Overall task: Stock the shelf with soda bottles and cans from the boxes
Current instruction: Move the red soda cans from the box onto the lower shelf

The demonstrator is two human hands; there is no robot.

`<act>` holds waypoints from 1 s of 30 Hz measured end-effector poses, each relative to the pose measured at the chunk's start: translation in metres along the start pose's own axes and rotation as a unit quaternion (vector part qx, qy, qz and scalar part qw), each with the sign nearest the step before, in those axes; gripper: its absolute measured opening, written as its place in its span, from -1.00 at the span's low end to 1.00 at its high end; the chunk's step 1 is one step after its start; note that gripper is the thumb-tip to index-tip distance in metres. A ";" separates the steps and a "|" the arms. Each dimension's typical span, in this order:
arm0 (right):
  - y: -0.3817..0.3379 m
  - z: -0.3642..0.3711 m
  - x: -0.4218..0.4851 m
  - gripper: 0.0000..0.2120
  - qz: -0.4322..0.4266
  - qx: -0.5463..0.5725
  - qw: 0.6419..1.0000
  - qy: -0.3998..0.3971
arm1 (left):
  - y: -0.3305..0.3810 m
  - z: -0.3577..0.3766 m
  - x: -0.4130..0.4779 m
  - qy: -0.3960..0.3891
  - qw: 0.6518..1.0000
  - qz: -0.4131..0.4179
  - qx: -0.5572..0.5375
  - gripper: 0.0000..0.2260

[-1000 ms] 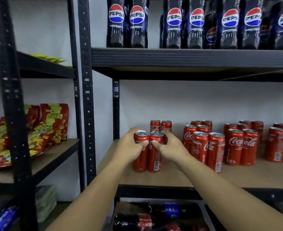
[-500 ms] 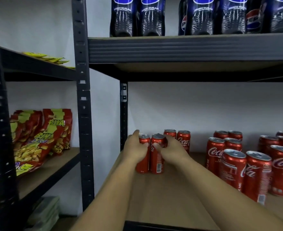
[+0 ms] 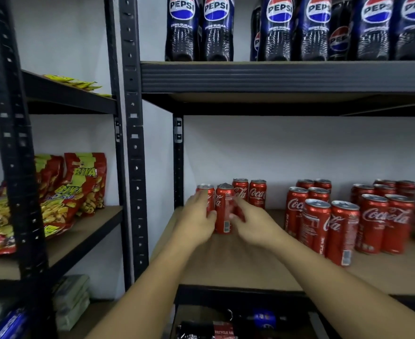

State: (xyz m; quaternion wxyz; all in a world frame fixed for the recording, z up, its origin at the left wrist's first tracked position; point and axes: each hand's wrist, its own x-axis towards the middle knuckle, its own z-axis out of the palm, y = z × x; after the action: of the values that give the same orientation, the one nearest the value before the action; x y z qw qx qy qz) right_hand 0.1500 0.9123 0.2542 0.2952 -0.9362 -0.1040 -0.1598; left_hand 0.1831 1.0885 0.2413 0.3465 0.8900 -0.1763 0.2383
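A single head-worn wide-angle camera supplies the only view. It faces the black rack [image 3: 130, 143] nearly head-on, aimed forward and slightly downward at the middle shelf [image 3: 226, 265]. The camera sits near. Both forearms enter from the bottom edge, and the left hand [image 3: 196, 223] and right hand [image 3: 253, 226] meet at the cans [image 3: 223, 209] toward the shelf's rear. Coverage runs from the Pepsi bottles [image 3: 277, 33] at the top to a dim lower tier [image 3: 226, 324], which probably holds more bottles. A neighbouring rack [image 3: 18, 167] fills the left edge.

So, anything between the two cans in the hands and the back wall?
Behind the left can nothing visible stands before the wall. The right can has the back pair of cans just behind it to the right; whether it clears them is unclear.
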 end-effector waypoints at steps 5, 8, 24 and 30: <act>0.009 -0.022 -0.069 -0.49 -0.031 -0.110 0.993 -0.016 | 0.017 0.006 -0.053 -0.123 0.988 0.066 0.064 -0.43; 0.022 -0.031 -0.122 -0.45 -0.009 -0.143 0.989 -0.025 | 0.031 0.015 -0.088 -0.175 0.978 0.076 0.088 -0.39; 0.109 -0.045 -0.433 -0.44 0.183 -0.189 0.965 -0.003 | 0.153 0.131 -0.274 -0.328 0.911 0.250 0.023 -0.47; 0.155 -0.034 -0.511 -0.45 0.285 -0.175 0.942 -0.027 | 0.187 0.198 -0.323 -0.421 0.861 0.284 0.024 -0.50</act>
State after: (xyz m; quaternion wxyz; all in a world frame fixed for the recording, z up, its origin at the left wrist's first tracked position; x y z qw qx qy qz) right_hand -0.2872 0.7167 0.0159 0.1565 -0.9677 0.1885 -0.0593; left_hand -0.1135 0.8675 0.0367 0.1349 0.8252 -0.5445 -0.0668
